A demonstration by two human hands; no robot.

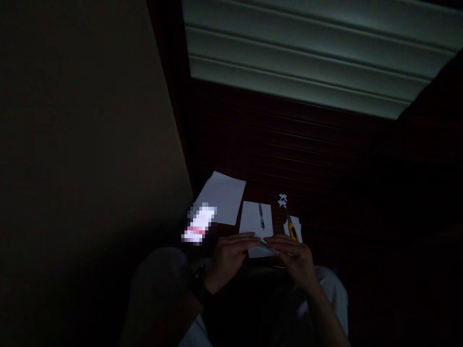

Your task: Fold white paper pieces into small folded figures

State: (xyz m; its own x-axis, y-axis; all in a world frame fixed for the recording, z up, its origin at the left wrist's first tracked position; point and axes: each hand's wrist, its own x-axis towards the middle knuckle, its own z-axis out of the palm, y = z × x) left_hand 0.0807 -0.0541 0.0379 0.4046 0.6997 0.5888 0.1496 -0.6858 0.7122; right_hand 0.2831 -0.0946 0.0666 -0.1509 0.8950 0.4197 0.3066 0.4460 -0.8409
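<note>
In dim light my left hand (230, 254) and my right hand (297, 256) meet above a white sheet of paper (249, 214). Between their fingertips is a small piece of paper (268, 246), pinched from both sides; its exact shape is too dark to make out. Just beyond the fingers a pen (261, 217) lies lengthwise on the sheet. Right of it, close to my right fingers, a yellow utility knife (292, 231) rests on a smaller stack of white paper (297, 224).
A larger white sheet (224, 197) lies at the back left, with a lit, pixelated phone-like screen (199, 224) by its near corner. Small paper cutouts (282, 200) sit behind the knife. A wall (90, 120) rises at the left; a pale slatted shutter (307, 53) stands beyond.
</note>
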